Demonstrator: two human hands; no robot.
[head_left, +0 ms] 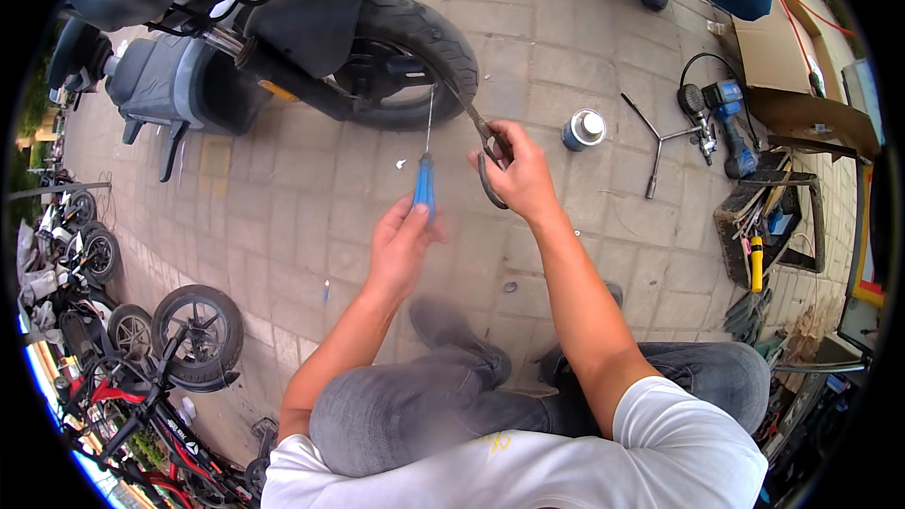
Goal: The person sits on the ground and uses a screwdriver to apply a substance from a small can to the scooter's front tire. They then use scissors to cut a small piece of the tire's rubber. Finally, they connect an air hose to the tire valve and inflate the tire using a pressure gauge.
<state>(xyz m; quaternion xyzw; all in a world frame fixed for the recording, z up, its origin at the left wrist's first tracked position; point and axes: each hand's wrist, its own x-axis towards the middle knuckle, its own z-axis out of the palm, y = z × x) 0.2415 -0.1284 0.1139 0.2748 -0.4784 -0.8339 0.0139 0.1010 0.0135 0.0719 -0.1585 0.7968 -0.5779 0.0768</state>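
Left fingers (411, 223) curl closed around a blue-handled tool (425, 179). Right fingers (516, 139) grip dark scissors (483, 129) near a tyre (415, 24)

Both forearms (577, 283) extended forward and converging, left hand (400, 243) curled with thumb (413, 219) uppermost, grip tightness unclear owing to slight blur, right hand (521, 174) slightly farther forward, curled and angled inward.

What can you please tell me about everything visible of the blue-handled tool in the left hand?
The blue-handled tool has a blue, plastic-looking handle with a dark collar and a thin, straight, silvery, metal-looking shaft. It points away from the person, toward the black tyre. The left hand grips the handle's near end, partly hiding it. Whether the tip touches anything is unclear.
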